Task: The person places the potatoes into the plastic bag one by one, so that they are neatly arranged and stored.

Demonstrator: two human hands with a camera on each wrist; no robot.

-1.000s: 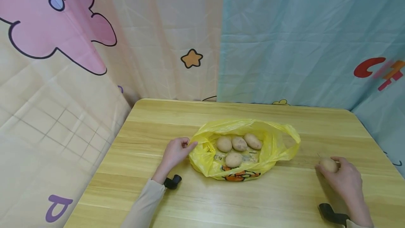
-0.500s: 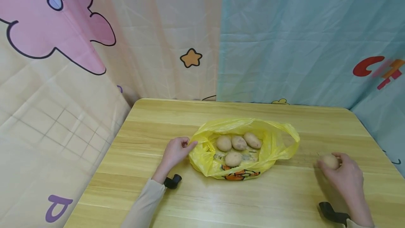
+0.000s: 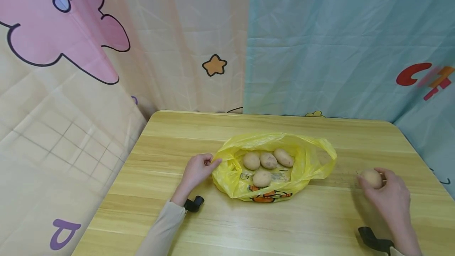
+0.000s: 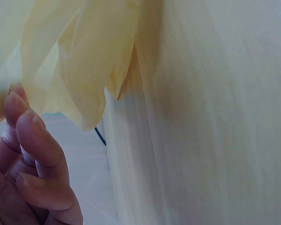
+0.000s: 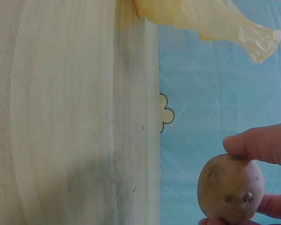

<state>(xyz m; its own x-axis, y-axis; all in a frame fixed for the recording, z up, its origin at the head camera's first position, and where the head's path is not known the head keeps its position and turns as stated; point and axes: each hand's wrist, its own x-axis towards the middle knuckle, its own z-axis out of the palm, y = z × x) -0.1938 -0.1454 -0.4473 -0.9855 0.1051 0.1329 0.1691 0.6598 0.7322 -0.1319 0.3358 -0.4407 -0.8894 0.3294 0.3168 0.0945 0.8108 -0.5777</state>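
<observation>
A yellow plastic bag stands open-mouthed on the table, with several potatoes lying inside it. At the bag's left edge my left hand pinches the rim between thumb and fingers; in the left wrist view the thin plastic hangs above the curled fingers. Off to the right, my right hand grips a single potato between thumb and fingers. The right wrist view shows this potato with dark spots, apart from the tabletop.
The wooden table has its far edge against patterned curtains. One bag handle sticks out to the right, toward the right hand. Small dark specks of dirt lie on the tabletop near the right hand.
My right hand has risen slightly with the potato, which shows a little higher in the head view. The left hand and the bag stay practically where they were.
</observation>
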